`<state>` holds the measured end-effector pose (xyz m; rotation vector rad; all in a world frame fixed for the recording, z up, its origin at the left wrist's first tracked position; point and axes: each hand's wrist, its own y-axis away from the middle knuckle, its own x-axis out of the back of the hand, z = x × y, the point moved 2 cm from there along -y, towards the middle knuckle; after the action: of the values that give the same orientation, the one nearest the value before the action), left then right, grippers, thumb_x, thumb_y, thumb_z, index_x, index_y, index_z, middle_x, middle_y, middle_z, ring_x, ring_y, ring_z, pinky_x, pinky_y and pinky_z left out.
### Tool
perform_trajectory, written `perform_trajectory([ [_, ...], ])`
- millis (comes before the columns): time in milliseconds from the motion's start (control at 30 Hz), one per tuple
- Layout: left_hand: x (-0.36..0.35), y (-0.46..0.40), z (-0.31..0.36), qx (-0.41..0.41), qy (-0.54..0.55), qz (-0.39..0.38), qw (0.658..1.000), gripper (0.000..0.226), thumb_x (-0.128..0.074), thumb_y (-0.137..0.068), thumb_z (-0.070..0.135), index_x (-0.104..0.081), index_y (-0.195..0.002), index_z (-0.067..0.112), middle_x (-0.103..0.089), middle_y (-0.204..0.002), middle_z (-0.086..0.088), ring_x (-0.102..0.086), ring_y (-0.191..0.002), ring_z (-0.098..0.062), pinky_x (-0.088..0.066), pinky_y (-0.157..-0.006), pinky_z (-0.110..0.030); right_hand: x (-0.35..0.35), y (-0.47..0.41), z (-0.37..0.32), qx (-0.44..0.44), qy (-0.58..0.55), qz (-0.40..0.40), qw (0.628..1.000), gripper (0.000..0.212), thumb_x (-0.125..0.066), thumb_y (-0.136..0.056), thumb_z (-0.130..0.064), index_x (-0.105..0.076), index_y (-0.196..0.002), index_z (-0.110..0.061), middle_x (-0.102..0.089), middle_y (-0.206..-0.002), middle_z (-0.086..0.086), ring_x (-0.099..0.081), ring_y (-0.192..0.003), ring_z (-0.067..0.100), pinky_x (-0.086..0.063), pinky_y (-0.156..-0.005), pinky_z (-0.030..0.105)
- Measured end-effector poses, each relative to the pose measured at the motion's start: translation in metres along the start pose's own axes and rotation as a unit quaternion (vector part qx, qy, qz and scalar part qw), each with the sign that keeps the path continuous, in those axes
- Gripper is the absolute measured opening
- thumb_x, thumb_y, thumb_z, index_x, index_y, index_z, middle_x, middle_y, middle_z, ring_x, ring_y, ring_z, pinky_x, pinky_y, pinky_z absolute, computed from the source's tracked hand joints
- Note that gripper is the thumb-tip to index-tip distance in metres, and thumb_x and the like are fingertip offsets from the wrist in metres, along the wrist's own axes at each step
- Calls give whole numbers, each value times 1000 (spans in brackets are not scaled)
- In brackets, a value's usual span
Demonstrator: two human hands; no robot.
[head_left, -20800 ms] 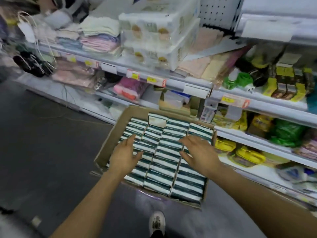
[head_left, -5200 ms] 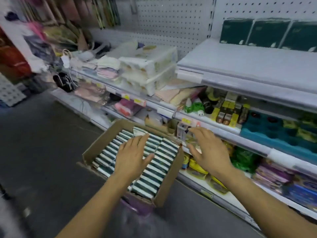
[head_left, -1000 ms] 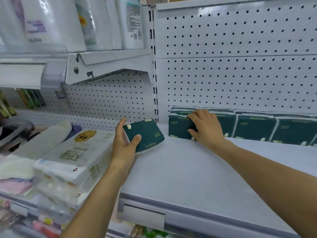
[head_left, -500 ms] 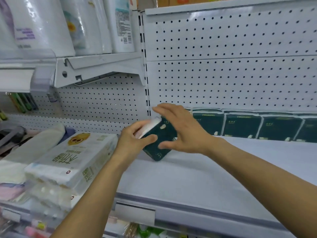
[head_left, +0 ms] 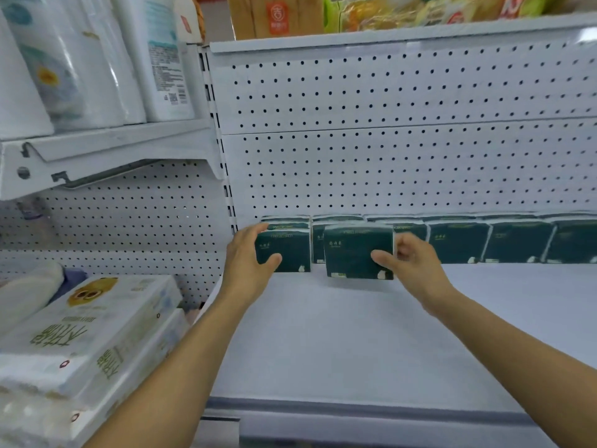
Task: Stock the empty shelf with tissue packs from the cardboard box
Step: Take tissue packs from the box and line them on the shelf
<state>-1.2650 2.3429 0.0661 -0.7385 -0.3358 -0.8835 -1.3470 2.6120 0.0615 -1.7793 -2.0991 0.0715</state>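
At shelf (head_left: 339, 334) back-left corner: left hand (head_left: 247, 263) grips one tissue pack (head_left: 287, 250), right hand (head_left: 410, 263) grips another (head_left: 355, 250). Placing step; next, likely push both flush against back row (head_left: 484, 240).

The light is bright and even, with a cool, bluish white look. It seems to come from above, because the flat white metal shelf board (head_left: 355, 344) shows only soft, pale shadows. The shiny white plastic-wrapped paper rolls (head_left: 80, 59) at the upper left catch white glare. The picture is a little soft all over. The white pegboard back wall (head_left: 403, 163) bends near the edges. The white plastic-wrapped tissue bundles (head_left: 87, 344) at the lower left look blurry.
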Motion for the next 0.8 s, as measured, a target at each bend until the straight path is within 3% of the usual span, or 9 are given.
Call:
perform_trajectory([
  [167,-14,-21,-19,-84,-115,-15,990,64,-69,-90,12,-41,-147,22,-35,-154,4,-26,-144,-15,-22,-116,-29,-15,-15,26,-17,91,41,995,21,-78,-79,-24,-66,-92,-13,-62,-93,1,-60,-94,25,-46,-72,27],
  [267,-20,-31,-23,-124,-187,-42,974,65,-66,-93,15,-36,-150,24,-29,-159,5,-16,-149,-13,-19,-117,-30,-22,-24,23,21,219,54,974,56,-80,-77,-32,-51,-124,-20,-56,-108,-3,-54,-107,23,-49,-81,37],
  [333,-22,-36,-25,-142,-221,-59,963,67,-64,-94,17,-31,-152,25,-24,-161,6,-12,-150,-13,-16,-119,-29,-25,-27,19,106,372,73,919,75,-79,-77,-37,-39,-140,-23,-53,-121,-1,-52,-113,24,-49,-84,41],
  [400,-25,-39,-27,-158,-241,-65,955,67,-63,-95,16,-30,-153,25,-24,-161,7,-11,-151,-13,-16,-119,-30,-30,-33,17,227,478,80,845,74,-83,-72,-38,-48,-136,-24,-55,-121,4,-55,-107,29,-47,-77,42],
  [467,-27,-41,-29,-168,-242,-62,954,66,-62,-95,14,-32,-152,25,-26,-160,7,-13,-150,-14,-18,-118,-31,-33,-40,19,288,511,89,805,66,-89,-62,-36,-62,-120,-22,-59,-118,8,-59,-100,31,-48,-72,42],
  [633,-35,-47,-38,-181,-249,-38,951,64,-66,-92,14,-39,-149,24,-35,-156,5,-24,-148,-16,-20,-117,-29,-45,-55,20,318,509,67,797,56,-91,-58,-31,-67,-107,-17,-62,-108,8,-61,-90,31,-50,-69,40],
  [800,-39,-52,-40,-185,-256,-25,948,63,-71,-88,12,-46,-145,21,-42,-152,3,-32,-145,-20,-26,-114,-32,-51,-61,21,316,517,74,792,53,-89,-61,-32,-68,-107,-18,-61,-108,6,-60,-92,30,-48,-71,40],
])
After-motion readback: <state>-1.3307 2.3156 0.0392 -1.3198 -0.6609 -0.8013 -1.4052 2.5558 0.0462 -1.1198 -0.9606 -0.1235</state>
